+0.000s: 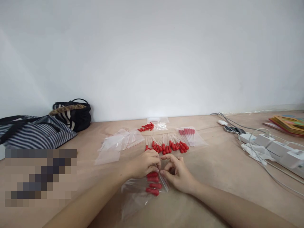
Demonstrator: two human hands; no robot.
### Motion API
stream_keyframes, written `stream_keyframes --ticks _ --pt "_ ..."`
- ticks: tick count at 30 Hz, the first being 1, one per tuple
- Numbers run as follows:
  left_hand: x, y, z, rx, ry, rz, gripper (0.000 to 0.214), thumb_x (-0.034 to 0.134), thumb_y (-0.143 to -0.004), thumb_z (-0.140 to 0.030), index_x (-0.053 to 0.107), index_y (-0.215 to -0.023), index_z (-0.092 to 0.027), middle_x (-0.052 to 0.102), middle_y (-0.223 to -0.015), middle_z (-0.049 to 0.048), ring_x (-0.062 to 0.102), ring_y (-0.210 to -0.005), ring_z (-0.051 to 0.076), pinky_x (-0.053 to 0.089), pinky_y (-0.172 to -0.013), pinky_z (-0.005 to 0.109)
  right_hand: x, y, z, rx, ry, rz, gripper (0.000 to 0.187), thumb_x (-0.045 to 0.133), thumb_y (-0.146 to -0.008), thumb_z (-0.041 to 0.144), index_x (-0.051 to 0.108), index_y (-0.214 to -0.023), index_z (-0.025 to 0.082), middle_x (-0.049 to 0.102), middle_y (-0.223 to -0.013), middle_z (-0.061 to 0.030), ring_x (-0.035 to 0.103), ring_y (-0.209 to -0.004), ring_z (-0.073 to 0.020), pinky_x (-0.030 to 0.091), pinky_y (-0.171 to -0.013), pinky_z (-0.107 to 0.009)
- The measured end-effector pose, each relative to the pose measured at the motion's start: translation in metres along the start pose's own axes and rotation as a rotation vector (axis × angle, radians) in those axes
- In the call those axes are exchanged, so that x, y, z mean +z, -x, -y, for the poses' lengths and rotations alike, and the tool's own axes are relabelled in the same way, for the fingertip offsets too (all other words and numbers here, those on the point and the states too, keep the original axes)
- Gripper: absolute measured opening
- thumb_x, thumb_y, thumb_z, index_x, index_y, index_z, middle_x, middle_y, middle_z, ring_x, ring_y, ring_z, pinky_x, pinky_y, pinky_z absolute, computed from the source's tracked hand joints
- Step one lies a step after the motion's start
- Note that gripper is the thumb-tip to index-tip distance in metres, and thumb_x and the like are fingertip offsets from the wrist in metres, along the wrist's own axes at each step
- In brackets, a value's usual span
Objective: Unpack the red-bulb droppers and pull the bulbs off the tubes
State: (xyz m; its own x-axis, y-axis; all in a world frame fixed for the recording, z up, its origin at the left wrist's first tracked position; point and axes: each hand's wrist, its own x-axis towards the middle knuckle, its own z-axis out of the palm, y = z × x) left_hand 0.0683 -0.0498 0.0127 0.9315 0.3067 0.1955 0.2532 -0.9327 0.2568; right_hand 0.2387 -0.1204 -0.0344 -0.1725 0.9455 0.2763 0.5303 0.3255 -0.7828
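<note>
A clear zip-lock bag (135, 198) lies on the table in front of me, with several red-bulbed droppers (153, 191) inside, their bulbs toward the zip edge on the right. My left hand (147, 163) rests over the bag's far end, thumb and fingers pinched at the opening. On the right, my right hand (178, 174) has its thumb at the same edge, index finger stretched toward the left hand and other fingers curled. Just beyond my hands lies a row of loose droppers (169, 148), red bulbs facing me.
Flat zip bags (109, 147) lie left of the row, and a filled bag (200, 141) at its right. Farther back are loose red bulbs (146, 127) and clear tubes (161, 125). A power strip with chargers (279, 148) and cables stands right; a striped bag (40, 131) left.
</note>
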Motion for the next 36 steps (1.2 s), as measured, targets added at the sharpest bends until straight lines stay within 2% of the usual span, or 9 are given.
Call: stream_keyframes --ticks 4,8,13,20,27,32,36 --pt "0.008 0.004 0.001 0.078 -0.041 -0.082 0.019 0.042 -0.082 -0.013 0.057 -0.071 -0.018 0.059 -0.071 0.0039 0.052 -0.074 0.016 0.04 -0.076 0.03 -0.012 -0.001 -0.009 -0.228 0.213 -0.003 0.005 0.055 -0.076 0.023 0.059 -0.079 0.023 0.06 -0.062 0.0025 0.05 -0.069 -0.0151 0.027 -0.075 -0.036" --pt "0.017 0.006 0.003 0.103 -0.037 -0.145 0.025 0.037 -0.082 -0.012 0.057 -0.069 -0.019 0.059 -0.069 0.0038 0.051 -0.071 0.016 0.039 -0.076 0.031 -0.019 -0.004 -0.014 -0.451 0.337 0.022 0.006 0.057 -0.077 0.023 0.063 -0.074 0.024 0.061 -0.063 0.0021 0.048 -0.07 -0.0135 0.024 -0.074 -0.035" --pt "0.02 0.006 0.004 0.1 -0.024 -0.155 0.028 0.035 -0.082 -0.009 0.058 -0.07 -0.02 0.06 -0.069 0.0038 0.052 -0.073 0.016 0.038 -0.076 0.031 -0.015 -0.007 -0.013 -0.6 0.384 0.013 0.015 0.053 -0.08 0.021 0.063 -0.07 0.025 0.062 -0.066 0.0028 0.046 -0.07 -0.0123 0.023 -0.071 -0.034" --pt "0.02 0.007 0.003 0.069 -0.044 -0.137 0.029 0.034 -0.083 -0.012 0.058 -0.068 -0.018 0.059 -0.07 0.0047 0.051 -0.073 0.016 0.038 -0.073 0.031 -0.013 -0.006 -0.013 -0.706 0.38 0.0 0.013 0.052 -0.079 0.021 0.062 -0.071 0.024 0.062 -0.068 0.0032 0.046 -0.072 -0.0123 0.023 -0.072 -0.034" --pt "0.021 0.004 0.001 0.126 0.015 -0.159 0.036 0.027 -0.087 -0.015 0.058 -0.069 -0.018 0.062 -0.068 0.0057 0.051 -0.07 0.017 0.039 -0.072 0.032 -0.011 -0.008 -0.015 -0.756 0.45 -0.004 0.014 0.05 -0.08 0.022 0.06 -0.071 0.024 0.059 -0.067 0.003 0.045 -0.074 -0.0125 0.023 -0.073 -0.034" --pt "0.019 0.007 0.007 0.11 0.088 -0.119 0.039 0.03 -0.091 -0.027 0.066 -0.077 -0.023 0.066 -0.079 0.0061 0.053 -0.08 0.018 0.038 -0.08 0.035 -0.01 -0.009 -0.018 -0.783 0.512 -0.017 0.016 0.047 -0.081 0.022 0.059 -0.07 0.023 0.058 -0.066 0.0028 0.044 -0.073 -0.0122 0.022 -0.076 -0.035" --pt "0.018 0.008 0.008 0.088 0.141 -0.129 0.041 0.032 -0.09 -0.037 0.069 -0.075 -0.026 0.067 -0.077 0.0056 0.053 -0.079 0.019 0.039 -0.081 0.036 -0.011 -0.008 -0.018 -0.787 0.512 -0.024 0.016 0.047 -0.081 0.02 0.058 -0.069 0.023 0.055 -0.063 0.0035 0.044 -0.073 -0.0121 0.021 -0.077 -0.034"
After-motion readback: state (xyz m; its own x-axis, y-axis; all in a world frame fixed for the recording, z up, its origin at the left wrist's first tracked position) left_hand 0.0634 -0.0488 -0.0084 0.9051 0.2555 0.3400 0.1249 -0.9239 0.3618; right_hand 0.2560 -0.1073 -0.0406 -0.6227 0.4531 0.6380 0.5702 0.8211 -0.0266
